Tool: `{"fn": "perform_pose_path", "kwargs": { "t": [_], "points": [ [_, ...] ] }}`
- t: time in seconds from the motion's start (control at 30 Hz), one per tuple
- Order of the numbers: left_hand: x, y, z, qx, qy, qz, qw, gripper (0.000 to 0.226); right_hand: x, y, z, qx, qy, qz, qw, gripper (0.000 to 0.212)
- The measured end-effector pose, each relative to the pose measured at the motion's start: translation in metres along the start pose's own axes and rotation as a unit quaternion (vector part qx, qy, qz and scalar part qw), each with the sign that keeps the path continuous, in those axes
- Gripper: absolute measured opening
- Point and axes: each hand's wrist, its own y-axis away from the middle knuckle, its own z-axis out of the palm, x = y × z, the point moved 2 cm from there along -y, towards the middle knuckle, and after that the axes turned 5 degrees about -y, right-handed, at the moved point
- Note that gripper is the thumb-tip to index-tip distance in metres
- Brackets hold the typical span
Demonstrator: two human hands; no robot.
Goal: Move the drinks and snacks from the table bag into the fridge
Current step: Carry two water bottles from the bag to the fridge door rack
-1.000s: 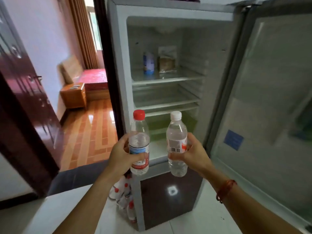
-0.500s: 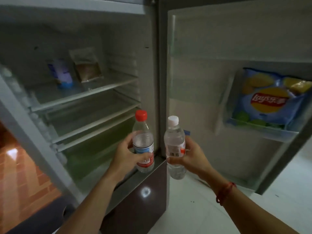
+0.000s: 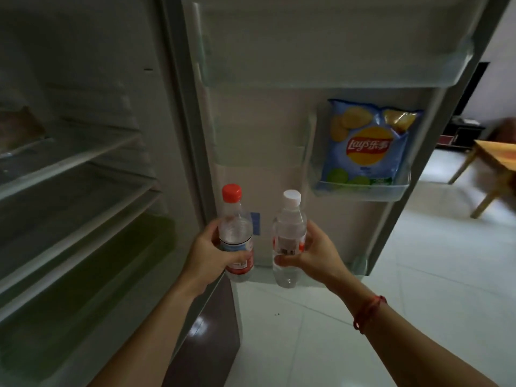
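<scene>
Each hand (image 3: 208, 254) (image 3: 317, 254) grips an upright bottle (image 3: 236, 233) (image 3: 289, 236) before the fridge door (image 3: 279, 135).

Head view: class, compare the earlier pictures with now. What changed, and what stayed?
The left hand and right hand carried the red-capped bottle and white-capped bottle rightward, from the shelves toward the fridge door. Both grips held; the chip bag stayed in its door bin.

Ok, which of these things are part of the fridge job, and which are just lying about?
Part of the job:
- red-capped bottle, held in the left hand
- white-capped bottle, held in the right hand
- Lay's chips bag, already in the door bin
- fridge shelves

Just there:
- wooden table beyond the door
- red cord on the right wrist
</scene>
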Motion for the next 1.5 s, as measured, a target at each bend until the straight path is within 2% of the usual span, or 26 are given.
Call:
{"fn": "perform_pose_path", "kwargs": {
  "t": [0.17,0.4,0.5,0.83,1.07,1.2,1.5],
  "points": [
    [-0.002,-0.016,0.004,-0.014,0.016,0.013,1.000,0.073,-0.003,-0.004,0.001,0.026,0.003,0.000,1.000,0.077],
    [-0.007,-0.045,0.011,-0.026,0.018,0.001,0.999,0.064,-0.002,-0.025,0.006,0.028,0.008,0.004,1.000,0.070],
    [-0.012,-0.059,0.016,-0.027,0.010,-0.001,1.000,0.065,0.002,-0.040,0.009,0.030,0.016,0.007,0.999,0.076],
    [-0.041,-0.089,0.041,-0.043,-0.003,-0.029,0.999,0.062,0.043,-0.075,0.006,0.032,0.007,0.054,0.998,0.080],
    [-0.061,-0.098,0.079,-0.084,-0.024,-0.056,0.995,0.065,0.075,-0.078,-0.013,0.054,0.001,0.093,0.994,0.087],
    [-0.071,-0.102,0.105,-0.096,-0.036,-0.063,0.993,0.067,0.090,-0.074,-0.032,0.070,0.017,0.103,0.992,0.080],
    [-0.072,-0.106,0.168,-0.134,-0.040,-0.060,0.988,0.069,0.119,-0.069,-0.082,0.101,0.031,0.121,0.987,0.078]
  ]
}}
